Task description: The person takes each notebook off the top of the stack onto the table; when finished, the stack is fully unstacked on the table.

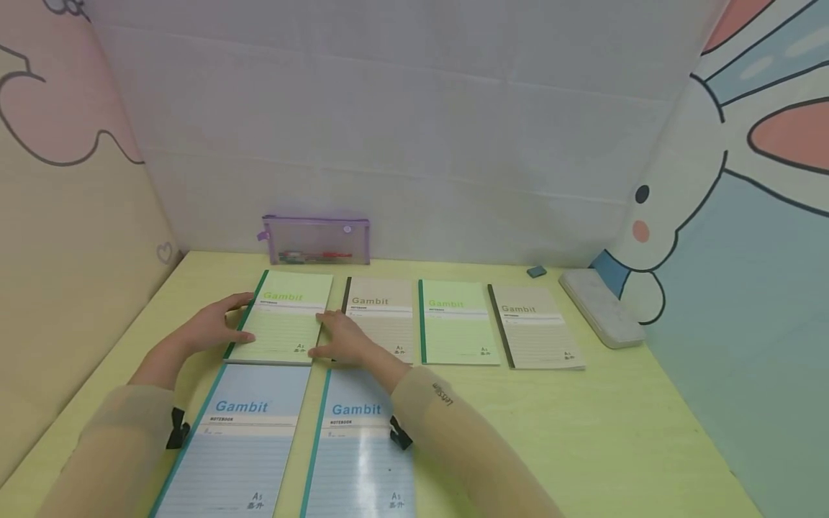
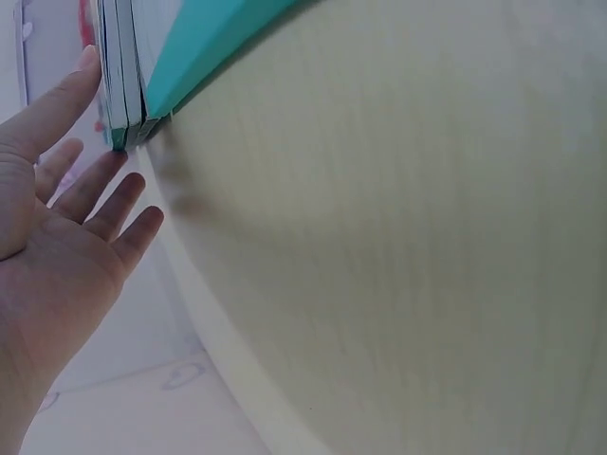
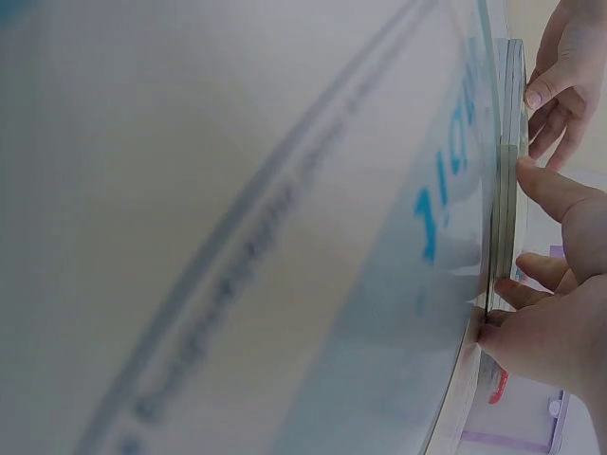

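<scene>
6 paper notebooks (image 1: pixel 285 318) with glossy covers; translucent plastic pencil pouch (image 1: pixel 316 240); smooth matt pale wood-grain table (image 1: pixel 583 432).

Pale green ruled notebook (image 1: pixel 283 318) with dark green spine, on yellow-green table (image 1: pixel 583 432); purple-trimmed pencil case (image 1: pixel 316 240).

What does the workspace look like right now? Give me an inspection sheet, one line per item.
Surface: pale yellow-green table, flat, bordered by walls on three sides.
Job's things: green notebook at the back-left of the notebook rows, held between both hands.
Clutter: beige notebook, second green notebook, second beige notebook, two blue notebooks in front; purple mesh pencil pouch against the back wall; small eraser; grey pencil case at right.
Grippers: left hand with straight fingers against the notebook's left edge; right hand touching its right edge.
Cables: nothing seen.
Surroundings: white back wall, cartoon rabbit mural at right.
</scene>
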Demonstrator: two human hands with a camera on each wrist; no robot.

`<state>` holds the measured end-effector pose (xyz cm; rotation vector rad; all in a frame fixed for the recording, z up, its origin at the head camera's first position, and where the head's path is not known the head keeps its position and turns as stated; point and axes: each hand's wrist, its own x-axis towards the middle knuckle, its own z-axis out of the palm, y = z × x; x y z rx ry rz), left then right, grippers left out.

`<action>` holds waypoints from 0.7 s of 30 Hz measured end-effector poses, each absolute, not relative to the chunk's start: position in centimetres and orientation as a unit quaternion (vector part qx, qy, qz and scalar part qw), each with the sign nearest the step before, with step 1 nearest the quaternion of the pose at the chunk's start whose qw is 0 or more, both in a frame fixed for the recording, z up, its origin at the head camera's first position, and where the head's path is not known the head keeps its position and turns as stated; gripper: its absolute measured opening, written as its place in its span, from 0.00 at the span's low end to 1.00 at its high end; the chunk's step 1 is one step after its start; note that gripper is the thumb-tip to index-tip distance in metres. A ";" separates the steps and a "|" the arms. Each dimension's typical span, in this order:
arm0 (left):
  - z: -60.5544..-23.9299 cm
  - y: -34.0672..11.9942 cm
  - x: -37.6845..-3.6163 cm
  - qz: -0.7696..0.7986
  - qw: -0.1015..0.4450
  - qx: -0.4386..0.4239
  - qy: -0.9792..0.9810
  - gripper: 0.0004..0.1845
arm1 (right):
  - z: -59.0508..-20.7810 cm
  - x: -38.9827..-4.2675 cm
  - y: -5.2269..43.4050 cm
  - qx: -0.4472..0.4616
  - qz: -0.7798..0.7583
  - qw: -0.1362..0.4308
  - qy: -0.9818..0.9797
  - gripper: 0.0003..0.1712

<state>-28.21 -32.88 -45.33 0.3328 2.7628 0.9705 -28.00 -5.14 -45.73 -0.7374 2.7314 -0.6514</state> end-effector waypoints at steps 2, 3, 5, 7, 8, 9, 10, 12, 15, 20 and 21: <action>-45.3 -32.9 -28.2 0.328 0.094 0.111 0.933 0.52 | -45.7 -28.0 -5.1 -0.253 -0.223 0.115 0.934 0.45; -45.3 -32.9 -28.2 0.329 0.093 0.110 0.933 0.51 | -45.7 -28.1 -5.1 -0.252 -0.229 0.115 0.933 0.45; -45.2 -33.0 -28.1 0.334 0.088 0.108 0.932 0.49 | -45.6 -28.0 -5.0 -0.244 -0.250 0.116 0.930 0.44; -45.2 -33.1 -28.1 0.343 0.084 0.105 0.929 0.47 | -45.5 -28.0 -4.9 -0.233 -0.280 0.119 0.924 0.43; -45.1 -33.1 -28.1 0.349 0.083 0.103 0.928 0.46 | -45.4 -27.9 -4.9 -0.226 -0.295 0.122 0.920 0.43; -45.1 -33.1 -28.1 0.358 0.081 0.102 0.925 0.45 | -45.3 -27.9 -4.9 -0.220 -0.307 0.124 0.918 0.43; -45.0 -33.2 -28.0 0.368 0.080 0.102 0.921 0.45 | -45.3 -27.9 -4.8 -0.214 -0.315 0.126 0.916 0.42; -44.9 -33.2 -28.0 0.389 0.077 0.102 0.912 0.43 | -45.2 -27.8 -4.7 -0.206 -0.329 0.127 0.913 0.42; -44.6 -33.2 -27.9 0.417 0.066 0.110 0.900 0.42 | -45.2 -27.8 -4.7 -0.194 -0.342 0.129 0.910 0.41; -43.9 -32.8 -27.8 0.420 0.040 0.112 0.900 0.41 | -45.3 -28.2 -4.6 -0.165 -0.397 0.134 0.893 0.38; -43.7 -32.6 -27.7 0.418 0.035 0.111 0.901 0.41 | -45.3 -28.3 -4.5 -0.158 -0.413 0.135 0.887 0.38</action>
